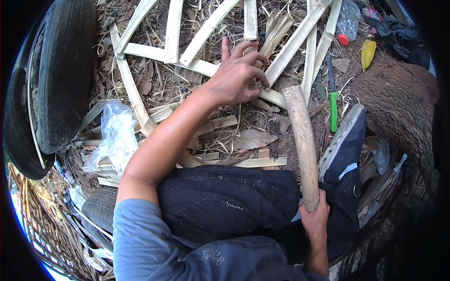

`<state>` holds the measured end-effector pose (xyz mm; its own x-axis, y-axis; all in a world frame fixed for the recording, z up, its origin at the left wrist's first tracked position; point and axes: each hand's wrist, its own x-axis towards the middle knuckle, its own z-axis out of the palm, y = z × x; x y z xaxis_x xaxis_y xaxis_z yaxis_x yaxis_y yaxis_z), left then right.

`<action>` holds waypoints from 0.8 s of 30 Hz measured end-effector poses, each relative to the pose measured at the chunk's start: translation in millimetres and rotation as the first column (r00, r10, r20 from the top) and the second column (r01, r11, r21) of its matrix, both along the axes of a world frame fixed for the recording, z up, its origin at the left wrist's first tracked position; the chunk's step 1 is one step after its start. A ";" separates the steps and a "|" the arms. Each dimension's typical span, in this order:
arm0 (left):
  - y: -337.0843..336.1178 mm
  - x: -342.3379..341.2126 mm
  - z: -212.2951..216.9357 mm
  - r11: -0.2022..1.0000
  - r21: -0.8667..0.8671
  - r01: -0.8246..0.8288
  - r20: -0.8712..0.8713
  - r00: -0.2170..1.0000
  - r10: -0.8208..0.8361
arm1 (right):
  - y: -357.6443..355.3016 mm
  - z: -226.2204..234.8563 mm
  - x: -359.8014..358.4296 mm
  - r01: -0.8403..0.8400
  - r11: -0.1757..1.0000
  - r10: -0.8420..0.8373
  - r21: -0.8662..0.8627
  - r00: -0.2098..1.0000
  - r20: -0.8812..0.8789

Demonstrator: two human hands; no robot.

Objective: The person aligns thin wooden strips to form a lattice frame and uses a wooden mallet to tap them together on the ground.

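My left hand point(239, 77) is over a pale wooden crosspiece point(201, 66) on the ground. Its outer fingers spread out, while the thumb and forefinger pinch down where a slanting slat point(293, 44) meets the crosspiece. Whatever small thing sits between those fingertips is too small to make out. Near my knee, my right hand point(315, 218) grips the lower end of a thick, round wooden stick point(302, 140). The stick's upper end reaches the right end of the crosspiece. More slats point(208, 33) fan out from the crosspiece toward the far side.
A green-handled knife point(333, 110) lies right of the slats, near my shoe point(344, 140) and a thick log point(398, 107). Old tyres point(65, 75) stand at left. A clear plastic bag point(115, 136), a plastic bottle point(348, 23), wood shavings and split strips litter the soil.
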<state>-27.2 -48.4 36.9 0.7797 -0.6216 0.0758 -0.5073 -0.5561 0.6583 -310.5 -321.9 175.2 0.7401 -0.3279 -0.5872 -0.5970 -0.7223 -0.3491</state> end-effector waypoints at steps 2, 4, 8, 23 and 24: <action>2.4 1.0 1.2 1.000 -0.013 0.001 -0.030 1.000 -0.002 | 1.3 1.2 1.6 0.018 0.999 -0.018 0.032 1.000 -0.001; 2.4 1.7 0.3 1.000 -0.023 -0.018 -0.053 0.998 0.016 | 1.7 0.8 4.6 0.039 0.995 -0.039 0.095 0.999 0.007; 1.6 1.7 0.8 1.000 -0.028 -0.006 -0.051 0.999 0.005 | 9.7 -10.8 28.3 0.016 0.967 -0.050 0.253 0.991 0.128; -7.1 2.3 5.0 0.997 -0.022 0.073 0.240 0.969 -0.066 | 77.0 -107.4 207.1 -0.021 0.442 -0.411 0.897 0.884 0.224; -6.0 0.5 4.0 0.997 0.006 0.081 0.242 0.967 -0.080 | 77.3 -109.5 207.9 -0.021 0.430 -0.410 0.902 0.886 0.216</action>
<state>-26.7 -54.4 40.9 0.6854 -0.6807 0.2586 -0.6946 -0.5045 0.5129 -102.7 -244.6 65.7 0.9344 0.0280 -0.3550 -0.3525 0.2145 -0.9109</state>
